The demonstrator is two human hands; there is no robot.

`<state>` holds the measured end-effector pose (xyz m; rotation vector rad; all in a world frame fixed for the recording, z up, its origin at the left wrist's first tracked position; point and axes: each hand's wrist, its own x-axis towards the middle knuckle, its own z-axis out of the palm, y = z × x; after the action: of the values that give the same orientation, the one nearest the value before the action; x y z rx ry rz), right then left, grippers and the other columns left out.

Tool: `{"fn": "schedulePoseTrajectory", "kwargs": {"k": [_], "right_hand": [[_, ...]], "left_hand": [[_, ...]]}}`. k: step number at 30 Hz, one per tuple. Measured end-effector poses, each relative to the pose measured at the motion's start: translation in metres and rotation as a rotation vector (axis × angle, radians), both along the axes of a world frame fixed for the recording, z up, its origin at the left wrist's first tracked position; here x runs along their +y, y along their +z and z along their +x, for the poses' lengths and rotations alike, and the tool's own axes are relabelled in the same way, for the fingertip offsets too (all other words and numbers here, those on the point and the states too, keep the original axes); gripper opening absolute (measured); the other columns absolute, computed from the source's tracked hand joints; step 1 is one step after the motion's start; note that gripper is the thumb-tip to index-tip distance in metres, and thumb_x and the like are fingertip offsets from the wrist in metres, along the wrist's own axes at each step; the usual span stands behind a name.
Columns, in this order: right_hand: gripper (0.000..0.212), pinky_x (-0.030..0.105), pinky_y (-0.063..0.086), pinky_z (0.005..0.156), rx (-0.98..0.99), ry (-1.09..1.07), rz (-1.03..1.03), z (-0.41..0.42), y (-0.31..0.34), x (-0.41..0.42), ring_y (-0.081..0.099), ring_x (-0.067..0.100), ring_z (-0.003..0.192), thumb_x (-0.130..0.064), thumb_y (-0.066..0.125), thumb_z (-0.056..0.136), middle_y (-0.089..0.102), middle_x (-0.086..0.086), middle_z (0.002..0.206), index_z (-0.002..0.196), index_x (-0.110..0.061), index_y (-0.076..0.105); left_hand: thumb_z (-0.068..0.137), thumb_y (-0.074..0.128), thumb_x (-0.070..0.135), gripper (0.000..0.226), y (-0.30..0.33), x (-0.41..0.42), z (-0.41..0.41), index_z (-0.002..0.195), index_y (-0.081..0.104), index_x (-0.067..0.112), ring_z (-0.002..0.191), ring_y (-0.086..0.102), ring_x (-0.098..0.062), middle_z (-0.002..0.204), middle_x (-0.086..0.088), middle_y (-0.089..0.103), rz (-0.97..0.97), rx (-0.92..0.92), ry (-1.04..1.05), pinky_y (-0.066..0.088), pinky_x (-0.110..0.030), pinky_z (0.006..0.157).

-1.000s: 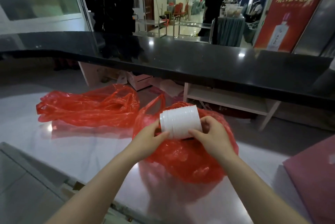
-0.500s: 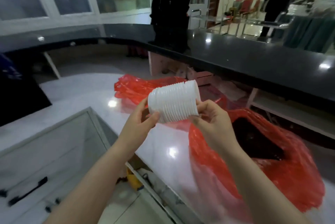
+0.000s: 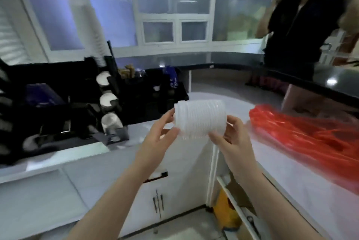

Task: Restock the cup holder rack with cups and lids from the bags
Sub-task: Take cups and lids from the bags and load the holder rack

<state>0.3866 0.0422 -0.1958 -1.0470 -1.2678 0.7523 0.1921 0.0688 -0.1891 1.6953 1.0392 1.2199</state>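
Lids (image 3: 200,120), a nested white stack of them, lie sideways in mid-air between a person's two hands above the corner where two pale countertops (image 3: 233,101) meet. The left hand (image 3: 157,138) cups one end with thumb and fingers curled round the rim, while the right hand (image 3: 230,138) pinches the other end from below; holding both ends in this way probably keeps the loose stack from sliding apart. The lids look like thin, translucent plastic, their rims forming close ridges along a short cylinder. To the left stands the black cup holder rack (image 3: 108,101), with three round openings showing pale discs one above another (cups or lids, the blur does not say which). A tall column of white cups (image 3: 91,31) rises behind it. A crumpled, glossy red bag (image 3: 303,132) lies on the counter to the right, well apart from the rack. Judging by the layout, the stack is on its way to the rack and not yet loaded
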Motion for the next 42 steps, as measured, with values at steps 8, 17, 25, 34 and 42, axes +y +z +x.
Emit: {"fn": "schedulePoseTrajectory", "kwargs": {"k": [8, 17, 25, 34, 42], "right_hand": [[0.049, 0.035, 0.054, 0.087, 0.155, 0.312, -0.212, -0.191, -0.007, 0.047, 0.063, 0.014, 0.107, -0.033, 0.075, 0.073, 0.065, -0.005, 0.115, 0.118, -0.027, 0.058], [0.028, 0.039, 0.048, 0.095, 0.347, 0.596, -0.435, -0.357, -0.031, 0.116, 0.061, 0.02, 0.104, -0.002, 0.058, 0.09, 0.069, -0.001, 0.104, 0.111, -0.021, 0.062], [0.022, 0.025, 0.045, 0.076, 0.58, 0.848, -0.8, -0.493, -0.072, 0.185, 0.059, 0.012, 0.082, -0.003, 0.052, 0.093, 0.066, 0.001, 0.094, 0.107, -0.015, 0.064], [0.03, 0.031, 0.051, 0.081, 1.091, 0.684, -1.077, -0.577, -0.096, 0.22, 0.062, 0.025, 0.082, 0.0, 0.051, 0.093, 0.064, 0.021, 0.11, 0.122, 0.001, 0.057], [0.026, 0.035, 0.053, 0.084, 1.109, 0.455, -1.024, -0.616, -0.116, 0.23, 0.063, 0.029, 0.084, 0.008, 0.046, 0.091, 0.065, 0.021, 0.103, 0.111, 0.002, 0.062]], "left_hand": [[0.082, 0.055, 0.039, 0.056, 0.012, -0.016, -0.19, 0.134, 0.038, 0.047, 0.124, 0.039, 0.004, 0.135, 0.026, 0.035, 0.168, 0.232, 0.269, 0.037, -0.02, 0.103], [0.084, 0.06, 0.031, 0.06, -0.006, -0.005, -0.328, 0.138, 0.036, 0.041, 0.133, 0.021, 0.016, 0.145, 0.03, 0.025, 0.221, 0.434, 0.523, 0.02, 0.001, 0.1], [0.091, 0.059, 0.032, 0.058, -0.011, 0.049, -0.43, 0.144, 0.037, 0.024, 0.138, 0.028, -0.006, 0.148, 0.017, 0.026, 0.104, 0.76, 0.775, 0.025, -0.026, 0.11], [0.089, 0.055, 0.046, 0.063, -0.019, 0.103, -0.484, 0.143, 0.033, 0.021, 0.147, 0.01, -0.02, 0.159, -0.001, 0.015, -0.005, 1.151, 0.668, 0.013, -0.034, 0.119], [0.079, 0.039, 0.007, 0.052, -0.035, 0.136, -0.501, 0.131, 0.045, 0.003, 0.128, 0.036, -0.025, 0.137, -0.013, 0.043, 0.087, 1.11, 0.619, 0.047, -0.039, 0.088]]}}
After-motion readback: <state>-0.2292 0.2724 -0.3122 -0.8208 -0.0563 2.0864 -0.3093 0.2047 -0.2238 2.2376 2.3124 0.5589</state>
